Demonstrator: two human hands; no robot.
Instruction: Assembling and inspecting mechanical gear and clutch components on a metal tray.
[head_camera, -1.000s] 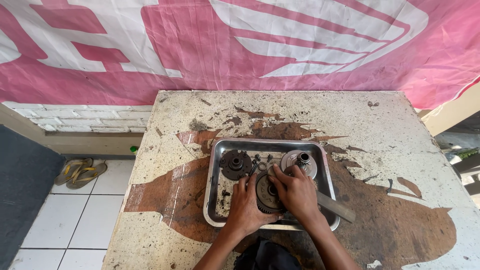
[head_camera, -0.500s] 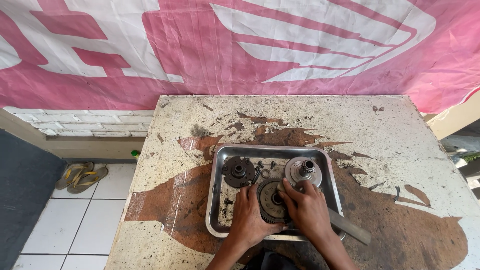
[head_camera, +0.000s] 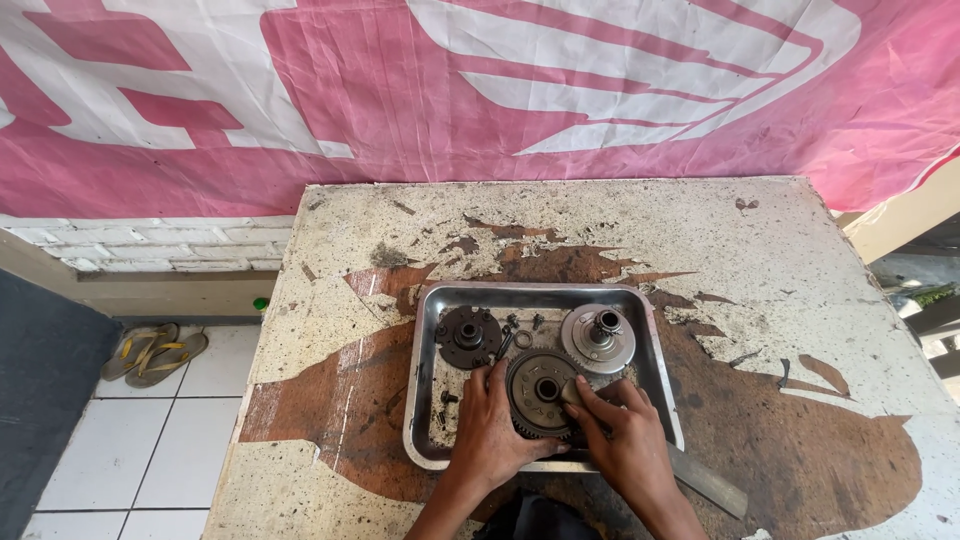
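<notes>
Both hands are down in the metal tray (head_camera: 428, 420) on the worn surface (head_camera: 800, 300), left hand (head_camera: 493, 425) spread flat steadying the big toothed gear (head_camera: 540, 392), right hand (head_camera: 625, 440) pinching something small against its right edge, near the tray's front.

Tray (head_camera: 430, 440) sits on the table (head_camera: 780, 300), toward its near edge and left of centre. In the tray, a toothed gear (head_camera: 535, 385) lies at the front middle, with a dark disc (head_camera: 468, 336) behind it to the left and a hub with a short shaft (head_camera: 598, 338) behind it to the right. Small rings and bolts (head_camera: 515, 330) lie between those two. Left hand (head_camera: 492, 425) rests in the tray, touching the gear's left side; right hand (head_camera: 625, 440) lies over its right side. A flat bar (head_camera: 705, 480) lies on the table right of the hands. Sandals (head_camera: 150, 352) lie on the floor, well left of the table. A banner (head_camera: 480, 90) hangs behind the table.
</notes>
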